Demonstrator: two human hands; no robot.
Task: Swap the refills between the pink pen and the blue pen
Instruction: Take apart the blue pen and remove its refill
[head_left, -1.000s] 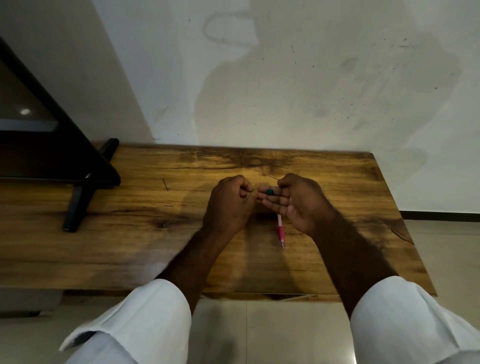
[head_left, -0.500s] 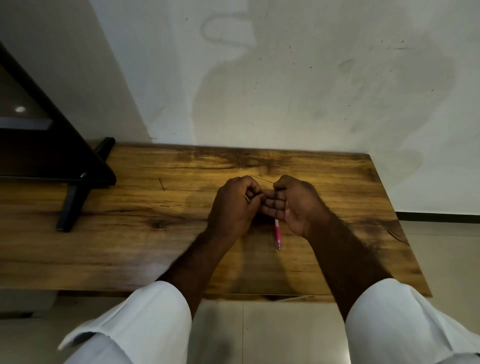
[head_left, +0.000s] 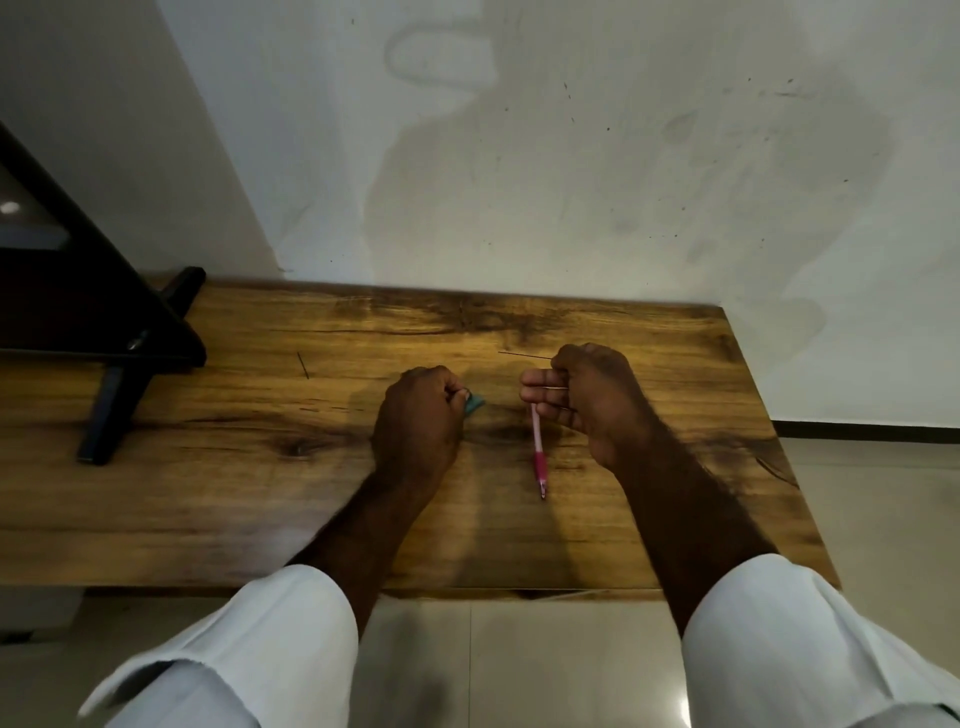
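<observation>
The pink pen (head_left: 538, 453) lies on the wooden table (head_left: 260, 493), tip towards me, with its far end under my right fingers. My left hand (head_left: 418, 415) is closed around a small teal-blue pen piece (head_left: 474, 403) that sticks out on its right side. My right hand (head_left: 584, 397), a short gap to the right, is curled on a thin pale rod (head_left: 554, 387) lying across the fingers, which looks like a refill. The rest of the blue pen is hidden in my hands. A thin dark line (head_left: 523, 355) shows on the table just behind the right hand; I cannot tell if it is a refill.
A black stand with an angled leg (head_left: 111, 410) occupies the table's left end. A white wall (head_left: 519, 182) rises directly behind the table. The table's right edge is near my right forearm, with tiled floor (head_left: 519, 665) below and in front.
My hands were touching at the fingertips and have pulled apart sideways. The teal-blue piece has gone left with the left hand. The pink pen has stayed on the table.
</observation>
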